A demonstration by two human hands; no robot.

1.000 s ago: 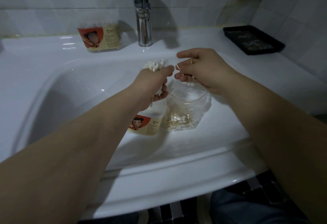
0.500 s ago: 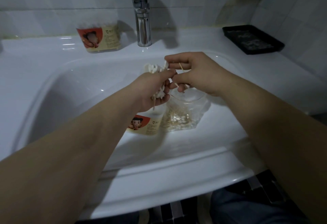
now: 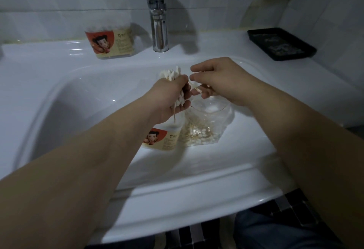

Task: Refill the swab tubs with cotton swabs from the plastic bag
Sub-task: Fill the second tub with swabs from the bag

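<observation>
We are gripping a bundle of cotton swabs in our left hand, fingers curled tight round the sticks, white tips poking out above the fist. Our right hand, just beside it, is pinching a few loose swabs with curled fingers (how many, we cannot tell). Below both hands the clear plastic bag is lying in the white sink with more swabs inside, touching a labelled swab tub on its left. A second swab tub is standing on the back ledge, left of the chrome faucet; a black tray is sitting far right.
</observation>
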